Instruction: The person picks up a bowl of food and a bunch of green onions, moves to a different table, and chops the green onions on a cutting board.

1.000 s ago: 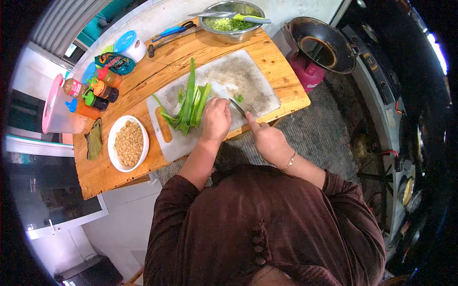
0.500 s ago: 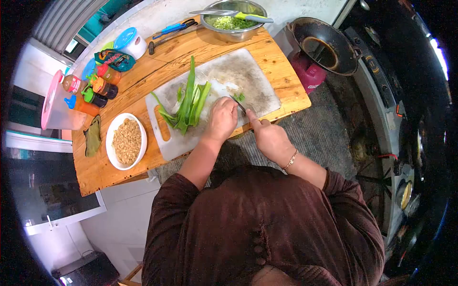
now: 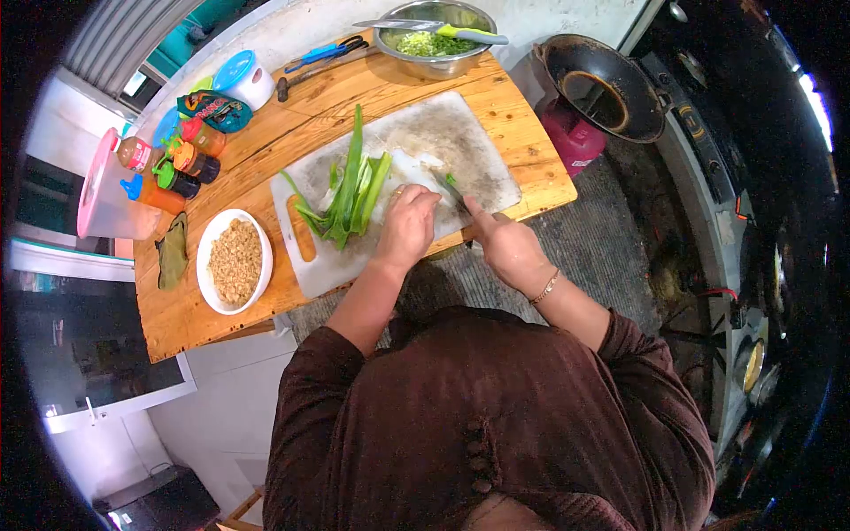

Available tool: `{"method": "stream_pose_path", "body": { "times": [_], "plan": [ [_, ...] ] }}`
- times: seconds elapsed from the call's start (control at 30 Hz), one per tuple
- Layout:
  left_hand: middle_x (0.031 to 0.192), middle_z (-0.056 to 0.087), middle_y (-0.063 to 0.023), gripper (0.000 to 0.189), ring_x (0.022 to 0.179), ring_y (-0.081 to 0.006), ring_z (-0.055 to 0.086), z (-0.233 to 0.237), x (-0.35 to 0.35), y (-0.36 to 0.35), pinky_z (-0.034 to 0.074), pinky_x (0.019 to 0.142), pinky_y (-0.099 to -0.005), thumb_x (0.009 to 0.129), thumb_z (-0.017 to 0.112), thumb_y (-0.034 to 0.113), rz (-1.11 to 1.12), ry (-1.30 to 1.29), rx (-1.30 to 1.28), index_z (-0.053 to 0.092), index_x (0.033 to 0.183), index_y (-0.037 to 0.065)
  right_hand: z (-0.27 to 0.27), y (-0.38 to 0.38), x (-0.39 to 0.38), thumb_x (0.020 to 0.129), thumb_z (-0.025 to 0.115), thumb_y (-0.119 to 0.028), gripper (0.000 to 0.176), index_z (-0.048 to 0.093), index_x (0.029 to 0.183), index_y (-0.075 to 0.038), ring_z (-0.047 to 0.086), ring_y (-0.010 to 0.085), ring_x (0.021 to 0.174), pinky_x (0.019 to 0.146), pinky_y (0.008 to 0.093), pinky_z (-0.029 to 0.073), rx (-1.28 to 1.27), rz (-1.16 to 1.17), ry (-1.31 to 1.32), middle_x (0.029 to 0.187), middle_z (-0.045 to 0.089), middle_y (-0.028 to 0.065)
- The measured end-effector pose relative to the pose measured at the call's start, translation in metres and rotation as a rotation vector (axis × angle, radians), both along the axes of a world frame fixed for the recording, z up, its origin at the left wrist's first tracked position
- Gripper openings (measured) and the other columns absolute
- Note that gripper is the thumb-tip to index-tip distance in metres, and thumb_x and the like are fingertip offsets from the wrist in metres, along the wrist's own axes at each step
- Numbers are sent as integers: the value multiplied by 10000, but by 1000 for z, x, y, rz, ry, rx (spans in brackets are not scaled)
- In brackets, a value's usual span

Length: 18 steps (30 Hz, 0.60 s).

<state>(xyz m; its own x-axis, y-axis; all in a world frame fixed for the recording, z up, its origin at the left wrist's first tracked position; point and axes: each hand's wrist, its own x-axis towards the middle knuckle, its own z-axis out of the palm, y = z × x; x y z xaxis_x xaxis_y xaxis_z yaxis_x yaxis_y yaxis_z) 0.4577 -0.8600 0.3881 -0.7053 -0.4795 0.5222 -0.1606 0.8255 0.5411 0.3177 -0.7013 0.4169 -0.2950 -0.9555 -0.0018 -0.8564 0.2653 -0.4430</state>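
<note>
Head view: green stalks [image 3: 352, 196] lay on the cutting board [image 3: 452, 133], pinned under the curled fingers of the left hand [image 3: 407, 226]. Just right of those fingers, the right hand [image 3: 506, 250] clasped a knife [image 3: 450, 189], forefinger extended along the blade. A metal bowl [image 3: 434, 62] stood beyond the fingertips.

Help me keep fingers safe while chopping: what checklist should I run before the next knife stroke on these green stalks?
1. Left hand pins the green stalks to the cutting board: ok.
2. Right hand closed around the knife: ok.
3. Left fingertips tucked away from the blade: cannot tell.
4. Bare board beyond the blade for cut pieces: ok.
5. Board lying flat on the wooden table: ok.
</note>
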Motion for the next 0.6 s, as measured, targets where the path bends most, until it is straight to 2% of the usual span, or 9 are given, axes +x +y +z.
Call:
{"method": "stream_pose_path", "body": {
  "times": [0.23, 0.33, 0.6],
  "plan": [
    [898, 658, -165, 57, 858, -377, 628, -3, -5, -3, 516, 810, -450, 828, 658, -12, 29, 29, -5, 672, 882, 0, 16, 5, 19, 897, 532, -66, 642, 408, 1524, -127, 681, 391, 744, 678, 484, 564, 45, 24, 52, 898, 655, 211],
    [909, 630, -167, 71, 927, -370, 604, -7, -6, -3, 496, 862, -449, 829, 634, -1, 36, 0, 8, 658, 896, 5, 9, -1, 26, 891, 525, -61, 661, 388, 1535, -118, 687, 373, 736, 663, 468, 566, 38, 12, 92, 876, 649, 207],
    [907, 615, -155, 80, 918, -366, 599, -2, -2, 4, 493, 858, -456, 824, 638, 9, 70, -20, -13, 665, 899, 7, 0, -22, 17, 901, 509, -69, 641, 397, 1529, -131, 683, 402, 760, 672, 485, 558, -24, 22, 27, 935, 671, 217]
  ]
}}
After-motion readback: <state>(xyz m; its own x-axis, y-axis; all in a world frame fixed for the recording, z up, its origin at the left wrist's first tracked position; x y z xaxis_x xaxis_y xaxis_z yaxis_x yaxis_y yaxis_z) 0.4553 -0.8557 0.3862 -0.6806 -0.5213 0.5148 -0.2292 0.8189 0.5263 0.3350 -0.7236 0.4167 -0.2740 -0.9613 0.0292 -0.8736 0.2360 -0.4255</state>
